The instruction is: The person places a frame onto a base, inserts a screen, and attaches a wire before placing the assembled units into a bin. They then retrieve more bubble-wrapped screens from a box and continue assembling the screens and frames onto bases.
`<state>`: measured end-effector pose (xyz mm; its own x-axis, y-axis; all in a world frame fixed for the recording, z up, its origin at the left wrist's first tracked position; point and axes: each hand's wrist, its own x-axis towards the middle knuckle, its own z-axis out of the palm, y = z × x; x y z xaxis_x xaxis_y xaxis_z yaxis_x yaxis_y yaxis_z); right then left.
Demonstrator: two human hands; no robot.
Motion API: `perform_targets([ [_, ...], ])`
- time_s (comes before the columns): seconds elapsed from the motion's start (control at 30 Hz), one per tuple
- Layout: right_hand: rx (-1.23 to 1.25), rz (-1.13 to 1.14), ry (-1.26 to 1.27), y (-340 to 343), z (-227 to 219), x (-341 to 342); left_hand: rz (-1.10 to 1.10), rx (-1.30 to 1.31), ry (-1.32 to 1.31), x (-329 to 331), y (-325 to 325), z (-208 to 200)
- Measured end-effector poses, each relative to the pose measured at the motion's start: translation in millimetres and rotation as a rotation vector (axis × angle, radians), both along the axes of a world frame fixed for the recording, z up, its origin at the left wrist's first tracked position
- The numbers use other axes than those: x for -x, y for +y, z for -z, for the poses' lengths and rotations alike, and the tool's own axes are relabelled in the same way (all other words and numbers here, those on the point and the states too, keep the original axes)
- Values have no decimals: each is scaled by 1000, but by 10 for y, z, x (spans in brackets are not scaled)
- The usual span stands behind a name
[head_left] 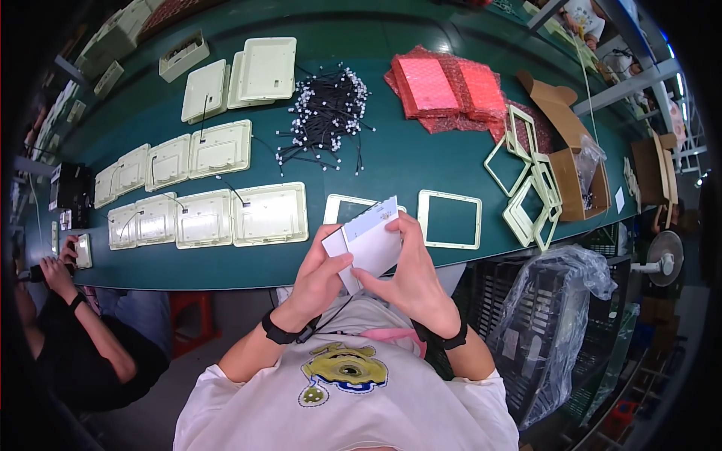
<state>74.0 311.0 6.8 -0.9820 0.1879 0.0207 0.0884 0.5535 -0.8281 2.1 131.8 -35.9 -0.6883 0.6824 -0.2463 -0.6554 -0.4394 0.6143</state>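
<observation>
Both hands hold a thin white rectangular panel point(374, 246) with a pale blue strip along its upper edge, tilted above the table's near edge. My left hand point(313, 279) grips its left side, thumb on the face. On the other side my right hand point(412, 279) pinches it, fingers at the upper right edge and thumb low on the face. A flap or sheet seems to stand off its left part; I cannot tell if it is separate. Just behind lies a cream frame point(332, 207), partly hidden by the panel. Another cream frame point(424, 219) lies to its right.
Cream plastic housings point(272, 214) with black cables stand in rows at left. Behind are a pile of black cables point(325, 113), red bubble-wrapped packs point(429, 84), stacked frames point(520, 218) and a cardboard box point(565, 180). A co-worker's hand point(56, 272) works at far left.
</observation>
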Motion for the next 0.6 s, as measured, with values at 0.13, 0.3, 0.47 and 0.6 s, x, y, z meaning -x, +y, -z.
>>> perform_targets([
  [0.13,-42,33,55,-15,36,39,26,-23,-70,46,39,-72],
  [0.3,57,40,40,77,-9,72,27,-112,-62,76,65,-98],
  [0.47,432,22,-121,167,-64,102,143,-68,66,163,102,-132],
  [0.6,661,21,-35,250,140,60,128,-43,139,217,158,-146],
])
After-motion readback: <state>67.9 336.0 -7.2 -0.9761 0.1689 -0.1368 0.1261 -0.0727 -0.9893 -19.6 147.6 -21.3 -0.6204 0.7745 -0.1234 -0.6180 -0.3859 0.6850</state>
